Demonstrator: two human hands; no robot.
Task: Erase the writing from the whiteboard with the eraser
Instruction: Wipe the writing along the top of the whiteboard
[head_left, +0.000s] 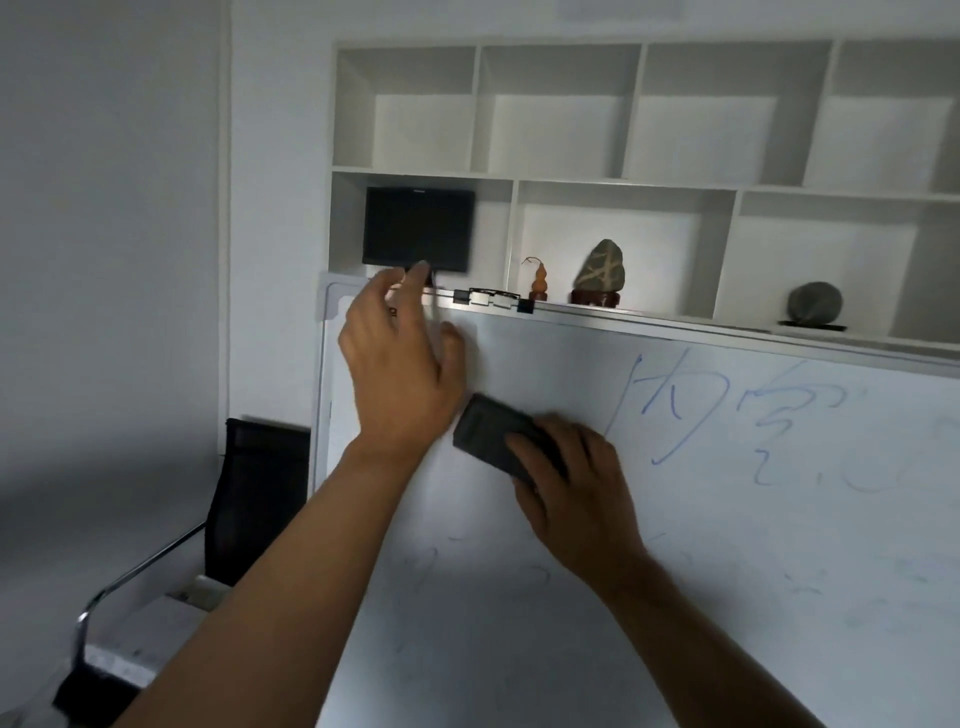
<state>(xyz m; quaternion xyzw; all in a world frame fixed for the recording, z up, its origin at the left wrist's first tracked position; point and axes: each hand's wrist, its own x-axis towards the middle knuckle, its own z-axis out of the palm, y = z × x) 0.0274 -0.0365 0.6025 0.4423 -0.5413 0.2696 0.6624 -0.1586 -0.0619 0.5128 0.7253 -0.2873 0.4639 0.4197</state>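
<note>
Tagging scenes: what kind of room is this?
Likely an office or meeting room: a wall whiteboard with blue writing, white cubby shelves, and a black office chair.

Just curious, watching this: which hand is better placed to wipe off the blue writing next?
The right hand. It already presses the eraser on the whiteboard, just left of the blue writing. The left hand rests near the board's top-left edge, holding no eraser.

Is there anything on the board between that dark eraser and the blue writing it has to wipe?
Nothing visible. The dark rectangular eraser, under the right hand, has bare whiteboard between it and the blue writing to its right.
</note>
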